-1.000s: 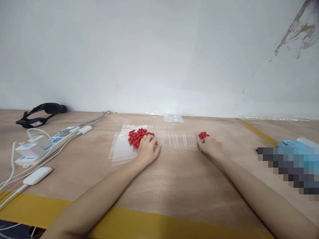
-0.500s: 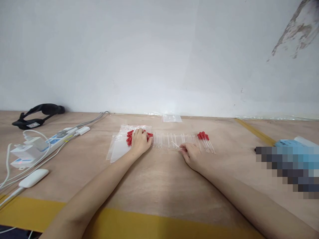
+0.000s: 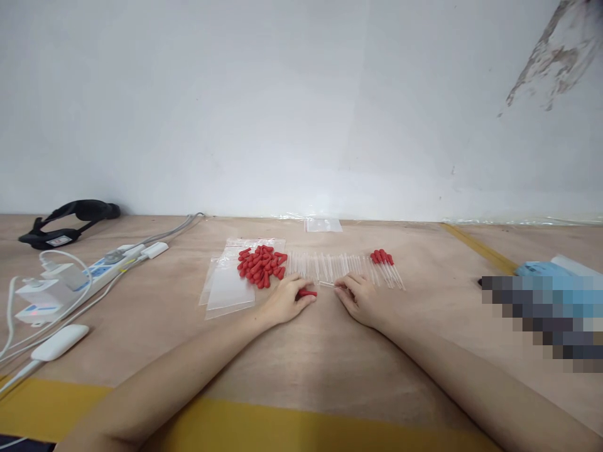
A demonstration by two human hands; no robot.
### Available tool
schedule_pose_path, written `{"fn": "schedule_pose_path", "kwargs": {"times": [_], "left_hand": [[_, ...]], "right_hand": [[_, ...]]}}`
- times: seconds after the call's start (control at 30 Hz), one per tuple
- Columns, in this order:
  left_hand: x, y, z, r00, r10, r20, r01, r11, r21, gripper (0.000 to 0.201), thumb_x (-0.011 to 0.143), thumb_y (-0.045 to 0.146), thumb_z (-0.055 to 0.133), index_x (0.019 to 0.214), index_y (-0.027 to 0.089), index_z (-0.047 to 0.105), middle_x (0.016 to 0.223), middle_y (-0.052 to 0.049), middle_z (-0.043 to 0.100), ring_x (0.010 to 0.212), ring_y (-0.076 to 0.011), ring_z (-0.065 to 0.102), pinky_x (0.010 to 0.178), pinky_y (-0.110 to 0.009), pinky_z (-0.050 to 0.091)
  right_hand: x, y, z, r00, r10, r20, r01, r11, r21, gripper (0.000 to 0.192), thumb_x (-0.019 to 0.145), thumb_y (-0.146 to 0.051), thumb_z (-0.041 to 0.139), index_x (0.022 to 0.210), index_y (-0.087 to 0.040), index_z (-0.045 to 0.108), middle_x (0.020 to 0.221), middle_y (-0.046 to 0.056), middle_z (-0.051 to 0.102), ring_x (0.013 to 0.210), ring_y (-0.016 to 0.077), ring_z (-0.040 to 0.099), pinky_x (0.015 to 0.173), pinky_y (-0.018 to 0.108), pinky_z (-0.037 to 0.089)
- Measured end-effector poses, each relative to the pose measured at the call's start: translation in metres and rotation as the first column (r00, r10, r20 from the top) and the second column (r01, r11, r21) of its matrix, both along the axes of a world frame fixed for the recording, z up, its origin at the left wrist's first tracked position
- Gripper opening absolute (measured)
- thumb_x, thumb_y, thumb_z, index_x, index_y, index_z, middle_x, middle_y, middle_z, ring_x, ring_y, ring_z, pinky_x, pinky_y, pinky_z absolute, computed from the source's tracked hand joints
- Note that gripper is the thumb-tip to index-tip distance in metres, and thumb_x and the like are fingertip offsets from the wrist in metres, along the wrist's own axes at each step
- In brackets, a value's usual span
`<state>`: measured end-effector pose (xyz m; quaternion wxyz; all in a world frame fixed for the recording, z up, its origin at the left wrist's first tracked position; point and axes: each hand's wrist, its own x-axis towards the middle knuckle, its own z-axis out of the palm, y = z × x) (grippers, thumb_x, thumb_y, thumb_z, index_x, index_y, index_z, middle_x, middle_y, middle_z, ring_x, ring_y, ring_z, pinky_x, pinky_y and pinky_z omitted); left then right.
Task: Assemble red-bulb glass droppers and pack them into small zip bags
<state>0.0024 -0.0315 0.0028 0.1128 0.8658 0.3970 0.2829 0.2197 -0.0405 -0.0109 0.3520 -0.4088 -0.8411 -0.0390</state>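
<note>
My left hand (image 3: 288,299) pinches a red rubber dropper bulb (image 3: 308,293), its narrow end pointing right. Facing it, my right hand (image 3: 357,297) holds a thin clear dropper tube (image 3: 326,284) between thumb and fingers, the tube's end aimed at the bulb with a small gap between. Behind both hands lies a row of clear dropper tubes (image 3: 325,263), side by side. A pile of red bulbs (image 3: 261,265) rests on clear plastic bags (image 3: 228,290) to the left. Right of the row, several droppers with red bulbs fitted (image 3: 384,258) lie together.
A power strip (image 3: 106,269) with white chargers and cables lies on the left, near a black headset strap (image 3: 70,221) and a white device (image 3: 60,342). One small bag (image 3: 323,225) lies by the wall. A light-blue item (image 3: 541,270) sits at the right, beside a pixelated area.
My left hand has left the bulb pile with one red bulb and moved right, towards my right hand. My right hand has lowered its tube to lie nearly level.
</note>
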Motion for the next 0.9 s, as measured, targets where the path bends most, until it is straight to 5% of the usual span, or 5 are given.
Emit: {"fn": "schedule_pose_path", "kwargs": {"times": [0.13,0.37,0.9], "left_hand": [[0.003,0.001,0.000,0.996,0.043,0.080,-0.043,0.999,-0.003,0.015,0.082,0.026,0.051,0.082,0.018,0.064,0.080,-0.003,0.057,0.075,-0.0150,0.054,0.069,-0.027,0.042],[0.002,-0.002,0.001,0.976,0.033,0.214,-0.032,0.999,-0.006,0.014,0.084,0.025,0.049,0.088,0.017,0.059,0.080,-0.001,0.061,0.071,-0.0131,0.054,0.064,-0.024,0.041],[0.001,-0.006,0.005,0.976,-0.087,0.198,0.108,0.989,-0.099,0.014,0.084,0.024,0.047,0.084,0.016,0.059,0.077,-0.002,0.062,0.070,-0.0134,0.056,0.064,-0.024,0.043]], "right_hand": [[-0.002,-0.007,0.007,0.999,-0.026,0.024,0.025,1.000,0.010,0.013,0.084,-0.022,0.044,0.083,-0.018,0.056,0.077,0.003,0.062,0.068,0.0135,0.054,0.069,0.029,0.037],[-0.006,-0.015,0.013,0.999,-0.018,0.051,0.019,1.000,-0.007,0.015,0.085,-0.024,0.043,0.085,-0.019,0.058,0.079,0.002,0.064,0.067,0.0128,0.053,0.069,0.029,0.035],[-0.001,-0.016,0.027,0.981,0.094,0.168,-0.078,0.992,-0.097,0.019,0.086,-0.027,0.043,0.085,-0.023,0.061,0.075,0.000,0.062,0.063,0.0114,0.051,0.066,0.028,0.031]]}}
